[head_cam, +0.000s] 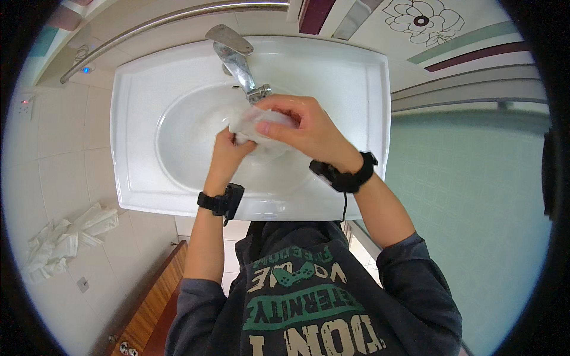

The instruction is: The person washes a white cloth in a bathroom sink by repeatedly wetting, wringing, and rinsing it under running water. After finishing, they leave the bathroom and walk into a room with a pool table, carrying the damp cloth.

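Over the basin of a white ceramic sink (pixel 133 129), both my hands grip a wet white cloth (pixel 266 141). My left hand (pixel 228 153) pinches its left side between thumb and fingers. From the right, my right hand (pixel 307 127) curls over the upper part, thumb in front. The cloth looks bunched, and some of it is blurred or hidden behind my fingers. Directly above it reaches the spout of a chrome faucet (pixel 238 66), close to my right fingers. Whether water runs cannot be made out. A black strap device (pixel 221 201) sits on each wrist.
A metal rail (pixel 178 15) runs along the tiled wall behind the sink. Crumpled whitish plastic (pixel 71 240) hangs at the left wall, above a wooden door (pixel 151 307). Frosted glass panelling (pixel 463 200) stands to the right. My dark printed shirt (pixel 307 293) is close to the sink's front edge.
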Demonstrator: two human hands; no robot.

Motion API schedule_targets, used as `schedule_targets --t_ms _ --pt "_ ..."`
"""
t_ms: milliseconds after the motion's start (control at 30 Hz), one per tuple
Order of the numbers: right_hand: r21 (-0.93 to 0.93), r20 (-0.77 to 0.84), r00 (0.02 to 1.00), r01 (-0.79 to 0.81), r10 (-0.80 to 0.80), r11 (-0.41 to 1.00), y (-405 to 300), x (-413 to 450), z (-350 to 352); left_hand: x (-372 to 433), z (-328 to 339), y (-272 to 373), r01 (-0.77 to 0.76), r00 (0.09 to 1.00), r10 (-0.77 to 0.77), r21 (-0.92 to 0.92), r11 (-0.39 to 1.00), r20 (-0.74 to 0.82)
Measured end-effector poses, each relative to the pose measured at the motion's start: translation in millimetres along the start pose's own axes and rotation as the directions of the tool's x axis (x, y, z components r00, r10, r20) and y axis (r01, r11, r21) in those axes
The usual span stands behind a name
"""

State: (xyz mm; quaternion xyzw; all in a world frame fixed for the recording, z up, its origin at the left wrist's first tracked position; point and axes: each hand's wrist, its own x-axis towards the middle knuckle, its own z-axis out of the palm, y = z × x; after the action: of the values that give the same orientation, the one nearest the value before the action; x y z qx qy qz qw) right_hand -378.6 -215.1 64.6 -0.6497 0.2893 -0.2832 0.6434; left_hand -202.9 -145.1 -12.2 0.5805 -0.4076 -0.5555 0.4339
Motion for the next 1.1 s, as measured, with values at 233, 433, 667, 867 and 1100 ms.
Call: schedule_targets --t_ms 233,433,667,867,1100 --pt "-0.739 0.066 0.985 -0.060 0.161 0.671 130.2 22.4 -1.5 -7.6 -26.2 -23.4 0.012 0.991 0.022 0.249 0.968 -0.132" --pt "0.173 0.095 0.913 -0.407 0.396 0.897 181.0 36.6 7.3 -20.4 -19.5 4.9 -0.066 0.876 0.240 0.391 0.918 -0.417" --pt "0.211 -0.203 0.865 -0.419 0.459 0.883 162.3 35.1 25.2 -22.2 -40.2 -21.7 0.029 0.839 0.302 0.591 0.806 -0.453" --pt "-0.155 -0.264 0.922 -0.331 0.284 0.931 120.4 21.6 11.6 -14.5 -44.4 -63.1 0.177 0.920 0.070 0.567 0.805 -0.386" --pt "0.014 0.024 0.977 -0.213 0.212 0.977 51.3 1.5 3.1 12.6 -7.3 -47.6 0.117 0.981 -0.011 0.548 0.828 -0.194"
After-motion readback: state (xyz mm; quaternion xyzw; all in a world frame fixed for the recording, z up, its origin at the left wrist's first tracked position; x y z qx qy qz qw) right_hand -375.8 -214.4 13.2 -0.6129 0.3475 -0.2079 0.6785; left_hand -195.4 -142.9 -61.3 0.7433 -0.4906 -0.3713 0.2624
